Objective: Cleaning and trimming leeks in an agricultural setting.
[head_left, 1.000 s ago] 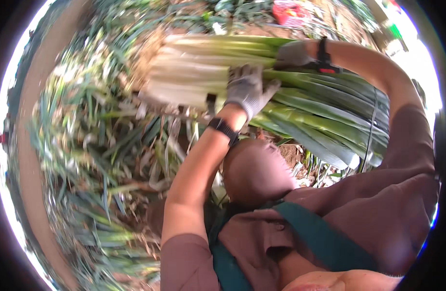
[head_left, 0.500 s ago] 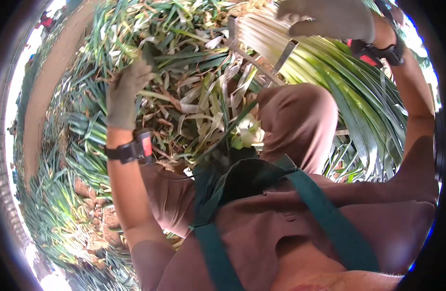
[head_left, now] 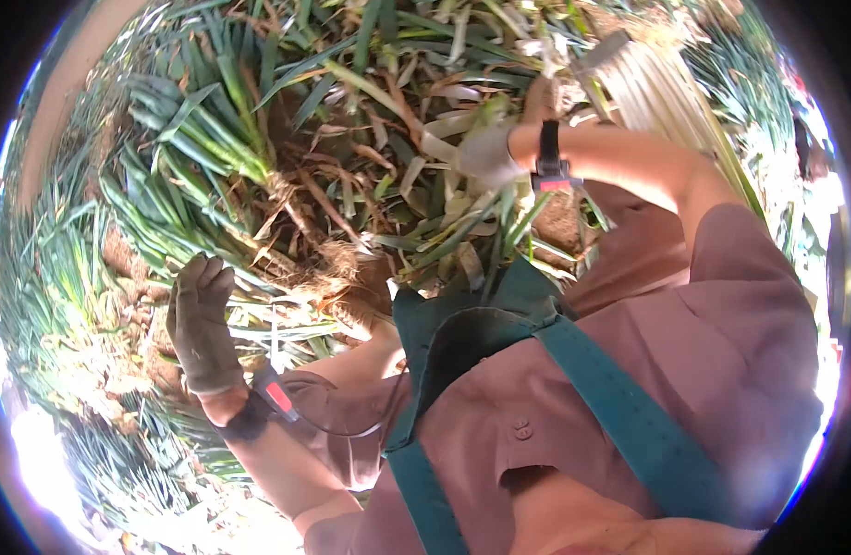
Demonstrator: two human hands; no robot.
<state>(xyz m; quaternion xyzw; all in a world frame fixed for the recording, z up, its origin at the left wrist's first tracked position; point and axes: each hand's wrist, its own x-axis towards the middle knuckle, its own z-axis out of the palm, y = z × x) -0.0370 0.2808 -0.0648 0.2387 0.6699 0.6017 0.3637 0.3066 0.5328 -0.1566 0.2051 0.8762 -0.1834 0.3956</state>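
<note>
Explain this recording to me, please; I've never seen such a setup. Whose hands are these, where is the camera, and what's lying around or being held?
There is no machine here: a person works with their own two hands, both in greyish gloves. The camera is worn on the person's head and looks down; its fisheye lens bends straight edges near the rim, and left in the picture is the person's left.

The left hand is raised with fingers slightly bent, apparently empty. The right hand is blurred among loose leaves, so I cannot tell whether it grips anything.

Leeks with leafy green tops lie on the ground to the left, and a row of pale stalks lies at upper right, beyond the right forearm.
</note>
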